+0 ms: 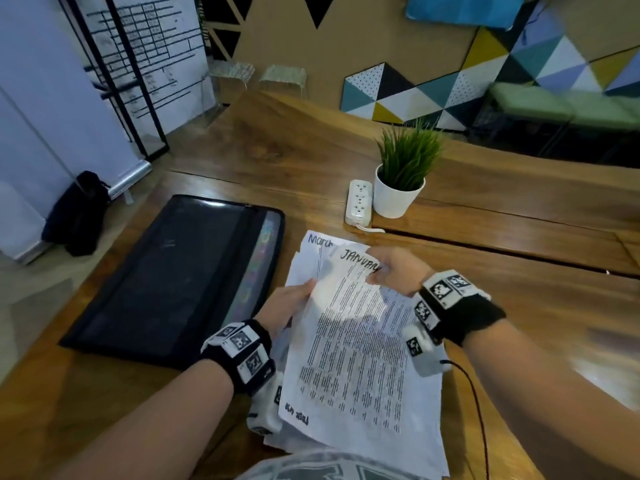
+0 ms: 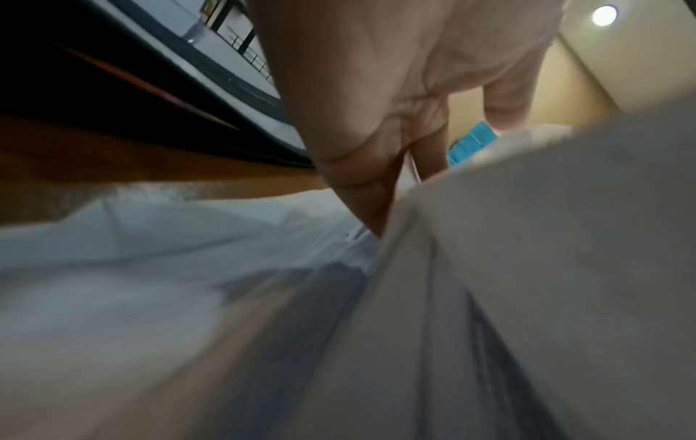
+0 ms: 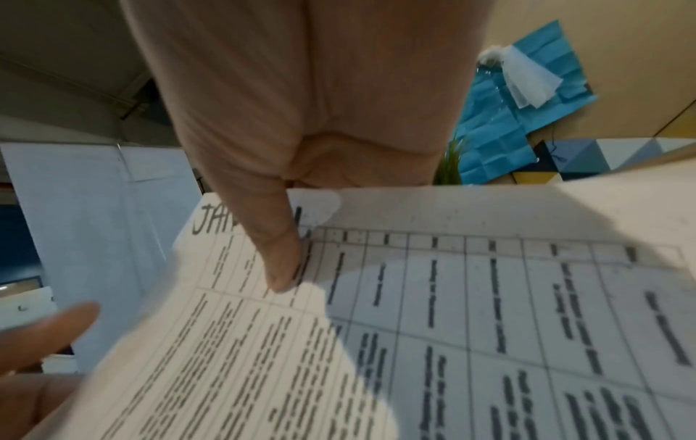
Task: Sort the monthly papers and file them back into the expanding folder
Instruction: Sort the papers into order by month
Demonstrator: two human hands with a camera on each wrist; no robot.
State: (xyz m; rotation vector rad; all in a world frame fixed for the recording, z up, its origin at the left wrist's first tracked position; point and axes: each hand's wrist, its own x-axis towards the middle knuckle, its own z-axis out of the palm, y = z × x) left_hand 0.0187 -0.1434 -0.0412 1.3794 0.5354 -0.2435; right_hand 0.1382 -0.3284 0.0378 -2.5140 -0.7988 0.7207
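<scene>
A stack of printed sheets (image 1: 360,362) lies on the wooden table in front of me. The top sheet, headed JANUARY (image 1: 358,261), is lifted at its far end; a sheet marked March (image 1: 320,241) shows beneath it. My right hand (image 1: 388,268) pinches the January sheet (image 3: 414,297) at its top edge, thumb (image 3: 278,262) on the printed side. My left hand (image 1: 291,303) holds the sheet's left edge, fingers (image 2: 376,119) against the paper (image 2: 546,238). The black expanding folder (image 1: 180,278) lies flat and closed to the left of the papers.
A white power strip (image 1: 359,201) and a potted green plant (image 1: 401,178) stand beyond the papers. A black cable (image 1: 478,403) runs from my right wrist across the table. A dark bag (image 1: 79,213) sits on the floor at left.
</scene>
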